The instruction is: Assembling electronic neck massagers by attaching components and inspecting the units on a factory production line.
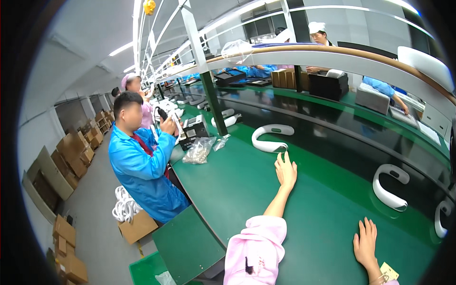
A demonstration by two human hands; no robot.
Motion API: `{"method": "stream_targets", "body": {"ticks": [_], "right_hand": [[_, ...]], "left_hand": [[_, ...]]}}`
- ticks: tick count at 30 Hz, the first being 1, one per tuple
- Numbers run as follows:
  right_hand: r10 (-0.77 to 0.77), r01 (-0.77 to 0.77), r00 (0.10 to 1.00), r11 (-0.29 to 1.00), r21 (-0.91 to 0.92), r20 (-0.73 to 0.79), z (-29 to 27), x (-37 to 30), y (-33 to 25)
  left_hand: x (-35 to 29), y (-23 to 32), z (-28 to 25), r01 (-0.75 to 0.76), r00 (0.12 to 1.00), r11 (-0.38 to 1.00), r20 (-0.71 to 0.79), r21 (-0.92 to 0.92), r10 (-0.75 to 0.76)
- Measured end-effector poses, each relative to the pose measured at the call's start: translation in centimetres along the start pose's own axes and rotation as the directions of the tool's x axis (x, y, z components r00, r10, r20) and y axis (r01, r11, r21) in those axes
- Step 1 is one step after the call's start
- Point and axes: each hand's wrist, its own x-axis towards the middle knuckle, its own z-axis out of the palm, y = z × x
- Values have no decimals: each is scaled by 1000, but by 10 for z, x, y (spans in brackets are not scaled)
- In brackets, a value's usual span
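My left hand [286,172] stretches forward over the green tabletop, fingers extended and holding nothing. Its fingertips meet the near end of a white C-shaped device [260,139]; whether they press on it I cannot tell. Flat on the table at the lower right lies my right hand [365,243], empty, its fingers straight. Beyond that hand, apart from it, a second white C-shaped device [380,186] rests by the dark glossy belt [327,142]. Another such device [441,219] shows at the right edge.
A co-worker in a blue coat [142,156] stands at left holding a dark object. Near them are a clear plastic bag of small parts [199,151] and a black box [194,127]. A green post [213,102] rises mid-table. Black trays [328,85] stand across the belt.
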Motion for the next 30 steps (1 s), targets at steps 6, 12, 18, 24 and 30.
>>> {"method": "stream_targets", "body": {"ticks": [6, 12, 18, 24, 30], "right_hand": [[18, -18, 999, 1000, -2, 45, 0, 9, -11], [-2, 3, 999, 1000, -16, 39, 5, 13, -14], [-16, 16, 1000, 1000, -8, -10, 0, 9, -12], [-24, 58, 990, 968, 243, -140, -1, 14, -12], [-198, -497, 840, -656, 568, 506, -26, -13, -45]], "left_hand": [[52, -14, 23, -360, 922, 801, 49, 479, 385], [57, -31, 20, -129, 983, 894, 176, 429, 58], [44, -17, 18, -497, 868, 847, 120, 190, 482], [-64, 44, -53, -614, 785, 770, -34, -174, 619], [-179, 122, -132, -680, 614, 446, -119, -582, 780]]}}
